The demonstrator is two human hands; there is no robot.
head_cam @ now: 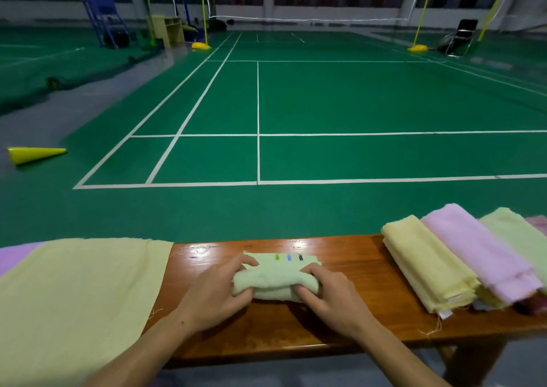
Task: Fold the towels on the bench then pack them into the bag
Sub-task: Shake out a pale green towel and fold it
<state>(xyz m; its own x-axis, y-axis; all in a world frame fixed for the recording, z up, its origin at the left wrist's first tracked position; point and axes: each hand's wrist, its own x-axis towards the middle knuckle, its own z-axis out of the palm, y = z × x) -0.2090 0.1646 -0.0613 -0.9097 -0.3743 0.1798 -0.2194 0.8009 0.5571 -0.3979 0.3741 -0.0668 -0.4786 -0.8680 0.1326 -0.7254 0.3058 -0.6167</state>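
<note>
While both hands, left (217,293) and right (327,293), pinch its ends, soft pale-green towel (275,283) half-rolled, glossy wooden bench (355,268)

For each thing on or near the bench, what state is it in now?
Left hand: grips the green towel's left end.
Right hand: grips its right end.
Green towel: partly rolled on the bench.
Yellow cloth: spread flat, unfolded.
Folded yellow towel: folded, lying at the right.
Folded pink towel: folded, beside it.
Yellow cone: lying on its side.
</note>
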